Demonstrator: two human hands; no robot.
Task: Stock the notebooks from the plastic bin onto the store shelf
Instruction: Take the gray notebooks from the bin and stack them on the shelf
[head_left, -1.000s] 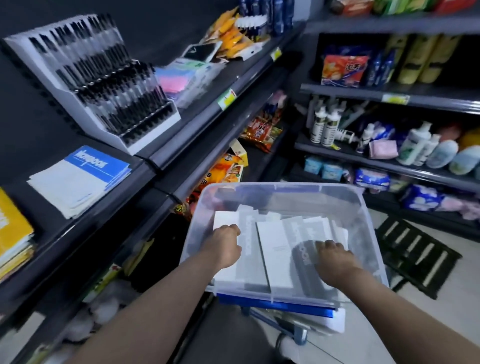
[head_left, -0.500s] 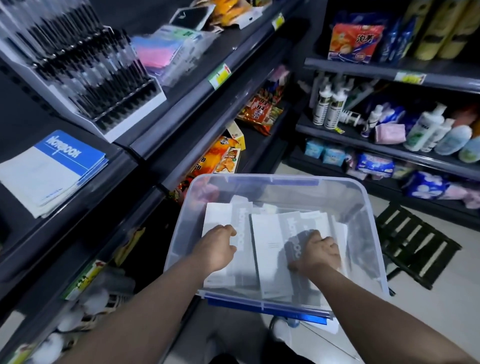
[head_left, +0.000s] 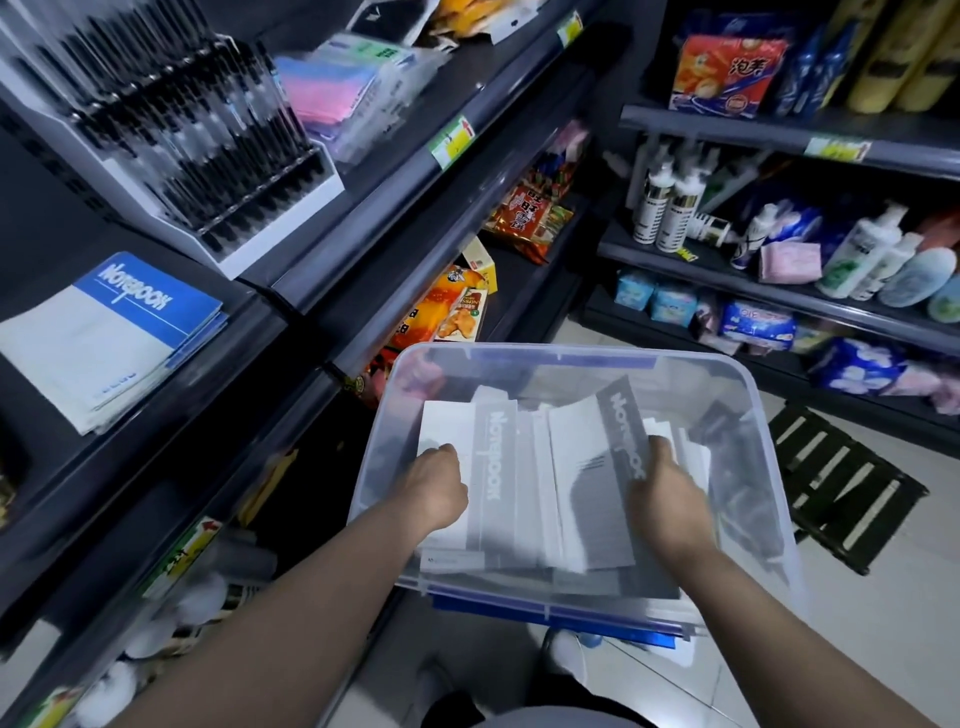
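Low in front, between both forearms: a clear plastic bin (head_left: 727, 364) with blue latches, holding a jumble of loose notebooks. Uppermost, side by side: the left notebook (head_left: 493, 467) and the right notebook (head_left: 576, 457), both white with a grey band down the right long side. Long axes running from the bin's near wall to its far wall. "NOTEBOOK" in white along each band, reading from the far end toward the near one. Left notebook about flat. Right notebook tilted, far end raised and leaning toward the far right corner.

Left hand (head_left: 436, 488) curled over the left edge of the left notebook, knuckles up, fingertips hidden. Right hand (head_left: 667, 493) curled round the banded right edge of the right notebook, thumb out of sight.

On the dark store shelf (head_left: 156, 426) to the left: a flat stack of blue notebooks (head_left: 104, 343), white covers with a blue band at the far end and "NOTEBOOK" in white across it. Just beyond, a white pen rack (head_left: 171, 135) full of black pens. Yellow-green price tags (head_left: 453, 137) on the shelf lip above, print too blurred to read. On the facing shelves, a red snack packet (head_left: 727, 67) marked "泡芙" and white bottles (head_left: 670, 208). Beside the bin on the tiled floor, a dark folding stool (head_left: 841, 493).
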